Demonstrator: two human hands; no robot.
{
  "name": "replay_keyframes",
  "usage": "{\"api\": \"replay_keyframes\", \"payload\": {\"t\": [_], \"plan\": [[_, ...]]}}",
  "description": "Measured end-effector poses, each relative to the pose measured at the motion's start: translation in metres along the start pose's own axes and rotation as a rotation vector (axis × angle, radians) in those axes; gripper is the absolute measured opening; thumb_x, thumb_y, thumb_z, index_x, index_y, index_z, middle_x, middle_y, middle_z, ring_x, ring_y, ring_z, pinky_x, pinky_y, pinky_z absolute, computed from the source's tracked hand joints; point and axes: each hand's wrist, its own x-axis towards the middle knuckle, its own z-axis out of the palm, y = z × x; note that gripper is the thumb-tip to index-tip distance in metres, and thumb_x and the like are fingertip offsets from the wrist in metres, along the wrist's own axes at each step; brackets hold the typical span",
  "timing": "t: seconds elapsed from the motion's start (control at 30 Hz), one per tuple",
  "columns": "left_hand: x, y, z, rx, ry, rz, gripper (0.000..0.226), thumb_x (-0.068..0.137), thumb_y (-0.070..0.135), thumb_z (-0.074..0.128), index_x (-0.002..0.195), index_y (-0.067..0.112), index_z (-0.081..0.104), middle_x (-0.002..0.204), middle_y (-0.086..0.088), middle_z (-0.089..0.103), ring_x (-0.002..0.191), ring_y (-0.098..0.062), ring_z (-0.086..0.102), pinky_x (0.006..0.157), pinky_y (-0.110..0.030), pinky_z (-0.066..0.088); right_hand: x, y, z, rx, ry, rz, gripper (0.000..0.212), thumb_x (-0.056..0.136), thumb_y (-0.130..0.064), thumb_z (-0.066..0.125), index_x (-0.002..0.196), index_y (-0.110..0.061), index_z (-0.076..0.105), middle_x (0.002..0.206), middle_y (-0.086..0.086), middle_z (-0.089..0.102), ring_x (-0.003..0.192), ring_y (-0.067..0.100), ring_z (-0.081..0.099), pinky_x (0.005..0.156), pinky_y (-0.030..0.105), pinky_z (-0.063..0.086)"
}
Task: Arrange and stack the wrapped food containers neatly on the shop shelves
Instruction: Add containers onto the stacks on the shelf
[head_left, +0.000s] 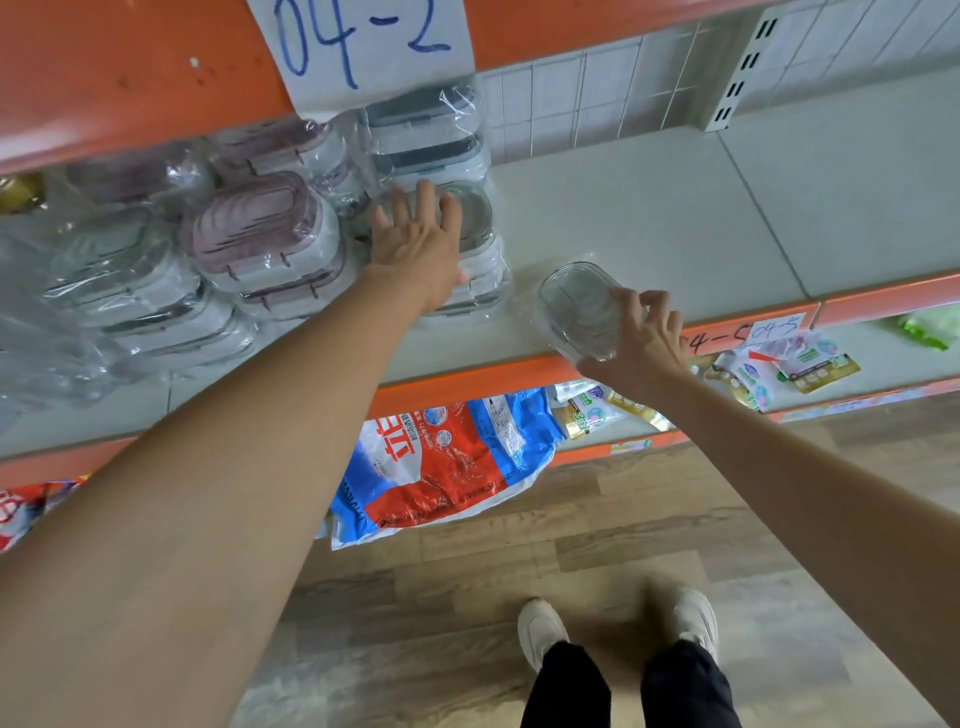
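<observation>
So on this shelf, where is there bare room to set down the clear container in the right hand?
The shelf is bare right of the grey-lidded stack that the left hand rests on, back to the tiled wall and forward to the orange edge. The right hand holds the clear container over its front. Left of that stack, wrapped containers crowd together.
</observation>
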Motion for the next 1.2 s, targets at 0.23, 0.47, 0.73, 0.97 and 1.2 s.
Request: {"api": "replay_keyframes", "payload": {"t": [0.23, 0.47, 0.73, 0.97, 1.2], "plan": [[0.002, -0.003, 0.014, 0.083, 0.095, -0.007, 0.083, 0.09, 0.055, 0.049, 0.146, 0.007, 0.011, 0.151, -0.027, 0.013, 0.136, -0.04, 0.019, 0.106, -0.046, 0.022, 0.008, -0.016, -0.001, -0.057, -0.028, 0.032, 0.088, 0.073, -0.05, 0.073, 0.133, -0.01, 0.024, 0.132, 0.014, 0.029, 0.118, 0.037, 0.037, 0.09, 0.049, 0.042], [-0.013, 0.005, 0.015, 0.117, 0.183, -0.071, 0.09, 0.085, 0.06, 0.054, 0.145, 0.007, 0.012, 0.146, -0.023, 0.022, 0.131, -0.035, 0.026, 0.106, -0.047, 0.023, -0.007, -0.004, -0.003, -0.011, -0.015, -0.018, 0.089, 0.068, -0.038, 0.078, 0.133, -0.007, 0.026, 0.128, 0.012, 0.033, 0.114, 0.037, 0.041, 0.09, 0.041, 0.039], [-0.062, 0.03, -0.003, 0.12, 0.143, -0.012, 0.107, 0.081, 0.063, 0.057, 0.148, -0.002, 0.004, 0.148, -0.016, 0.021, 0.134, -0.03, 0.023, 0.11, -0.048, 0.022, -0.036, 0.02, -0.021, 0.053, -0.033, 0.004, 0.089, 0.067, -0.035, 0.08, 0.131, -0.001, 0.028, 0.127, 0.013, 0.028, 0.118, 0.033, 0.038, 0.096, 0.043, 0.042], [-0.122, 0.053, -0.014, 0.054, 0.054, 0.109, 0.098, 0.078, 0.069, 0.055, 0.138, -0.003, 0.026, 0.134, -0.016, 0.032, 0.123, -0.031, 0.03, 0.1, -0.043, 0.033, -0.08, 0.036, -0.041, 0.059, -0.011, -0.055, 0.086, 0.067, -0.034, 0.08, 0.129, -0.003, 0.03, 0.129, 0.013, 0.027, 0.117, 0.036, 0.038, 0.096, 0.044, 0.038], [-0.188, 0.077, -0.065, -0.138, -0.003, 0.043, 0.099, 0.078, 0.064, 0.061, 0.138, -0.006, 0.026, 0.137, -0.02, 0.027, 0.124, -0.04, 0.033, 0.102, -0.047, 0.037, -0.146, 0.055, -0.105, 0.032, 0.057, -0.217, 0.087, 0.068, -0.035, 0.081, 0.132, 0.0, 0.033, 0.13, 0.018, 0.031, 0.117, 0.036, 0.042, 0.1, 0.041, 0.035]]}}
